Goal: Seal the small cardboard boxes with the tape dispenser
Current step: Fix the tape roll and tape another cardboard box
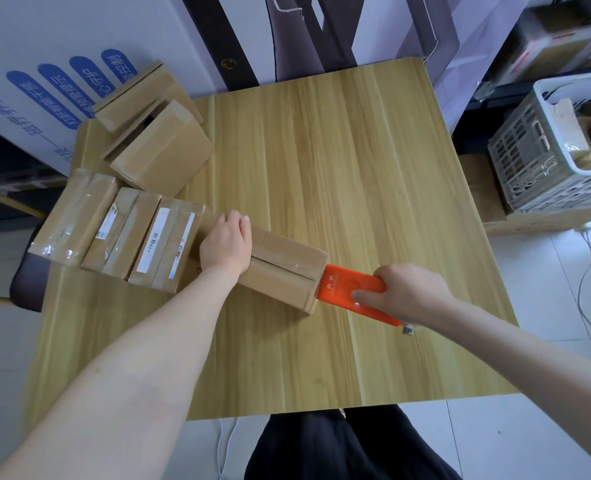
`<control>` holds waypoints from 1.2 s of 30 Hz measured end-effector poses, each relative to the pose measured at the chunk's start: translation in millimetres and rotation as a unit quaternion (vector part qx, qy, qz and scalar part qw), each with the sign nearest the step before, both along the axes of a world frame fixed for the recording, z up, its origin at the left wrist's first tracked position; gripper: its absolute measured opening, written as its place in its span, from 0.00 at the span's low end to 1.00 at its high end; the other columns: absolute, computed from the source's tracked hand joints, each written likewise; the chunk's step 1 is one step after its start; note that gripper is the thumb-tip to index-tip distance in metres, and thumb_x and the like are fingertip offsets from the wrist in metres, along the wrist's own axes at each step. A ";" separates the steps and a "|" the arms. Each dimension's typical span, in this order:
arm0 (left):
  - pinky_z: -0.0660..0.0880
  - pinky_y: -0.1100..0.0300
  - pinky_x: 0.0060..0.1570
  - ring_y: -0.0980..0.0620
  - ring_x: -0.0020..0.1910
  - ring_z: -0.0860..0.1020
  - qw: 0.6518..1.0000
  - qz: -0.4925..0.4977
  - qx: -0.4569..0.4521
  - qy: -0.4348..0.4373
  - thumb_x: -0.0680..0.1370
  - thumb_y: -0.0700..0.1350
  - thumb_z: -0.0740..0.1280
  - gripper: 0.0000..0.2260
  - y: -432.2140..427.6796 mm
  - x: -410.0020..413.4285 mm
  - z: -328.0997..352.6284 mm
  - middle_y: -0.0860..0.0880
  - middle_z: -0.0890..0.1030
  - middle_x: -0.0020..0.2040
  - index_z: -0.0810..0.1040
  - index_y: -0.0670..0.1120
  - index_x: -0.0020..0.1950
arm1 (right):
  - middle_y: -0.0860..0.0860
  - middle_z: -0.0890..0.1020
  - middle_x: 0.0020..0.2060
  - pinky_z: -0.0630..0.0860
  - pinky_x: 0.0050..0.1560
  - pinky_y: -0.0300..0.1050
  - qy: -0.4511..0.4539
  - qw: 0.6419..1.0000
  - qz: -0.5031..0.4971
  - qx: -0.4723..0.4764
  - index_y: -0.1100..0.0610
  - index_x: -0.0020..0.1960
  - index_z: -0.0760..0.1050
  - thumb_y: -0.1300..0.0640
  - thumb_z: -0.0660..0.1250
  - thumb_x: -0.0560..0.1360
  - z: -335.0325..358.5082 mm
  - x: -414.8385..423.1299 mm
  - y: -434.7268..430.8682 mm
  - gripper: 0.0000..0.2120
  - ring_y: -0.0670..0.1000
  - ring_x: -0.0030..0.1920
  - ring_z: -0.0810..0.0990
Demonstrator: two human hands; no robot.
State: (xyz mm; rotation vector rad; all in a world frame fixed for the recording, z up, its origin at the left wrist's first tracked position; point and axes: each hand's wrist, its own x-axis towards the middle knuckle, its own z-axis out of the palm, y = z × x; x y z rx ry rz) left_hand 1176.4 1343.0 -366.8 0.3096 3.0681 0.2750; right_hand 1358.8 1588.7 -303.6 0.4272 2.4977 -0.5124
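Note:
A small cardboard box [283, 268] lies on the wooden table [339, 168], its top flaps closed along a middle seam. My left hand [226, 244] presses down on the box's left end. My right hand [408, 292] grips the orange tape dispenser [349, 289], whose front end touches the box's right end at the seam. Three taped boxes [114, 233] lie side by side just left of it, clear tape and labels on top. Two more boxes [155, 133] sit at the table's back left, the nearer one with an end flap ajar.
A white plastic crate [529, 157] holding cardboard stands on the floor at the right, on a flat carton. A white board with blue print [44, 81] leans behind the table's left side. Cables run across the tiled floor at the right. My dark-clothed legs show below the table's near edge.

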 end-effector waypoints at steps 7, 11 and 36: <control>0.72 0.53 0.32 0.45 0.38 0.74 1.000 0.005 0.003 -0.005 0.83 0.53 0.46 0.19 0.8 1.1 1.8 0.47 0.75 0.46 0.72 0.44 0.51 | 0.46 0.80 0.26 0.65 0.25 0.37 -0.015 0.998 -0.066 0.001 0.52 0.36 0.76 0.31 0.64 0.68 -3.2 -11.4 -8.2 0.23 0.45 0.26 0.79; 0.64 0.56 0.30 0.45 0.38 0.73 1.000 0.004 0.001 -0.002 0.83 0.52 0.46 0.18 1.1 1.1 0.3 0.47 0.74 0.46 0.72 0.44 0.52 | 0.45 0.78 0.24 0.63 0.23 0.35 -0.028 0.995 -0.100 0.002 0.52 0.34 0.75 0.31 0.66 0.67 -0.1 -16.7 -11.4 0.23 0.44 0.22 0.78; 0.66 0.53 0.34 0.39 0.45 0.77 1.000 -0.006 0.001 -0.009 0.83 0.52 0.47 0.19 3.2 1.9 -0.6 0.42 0.75 0.49 0.72 0.42 0.53 | 0.48 0.73 0.25 0.65 0.29 0.36 -0.066 0.979 -0.187 0.046 0.54 0.31 0.69 0.55 0.64 0.68 41.2 -52.5 -60.4 0.08 0.49 0.26 0.72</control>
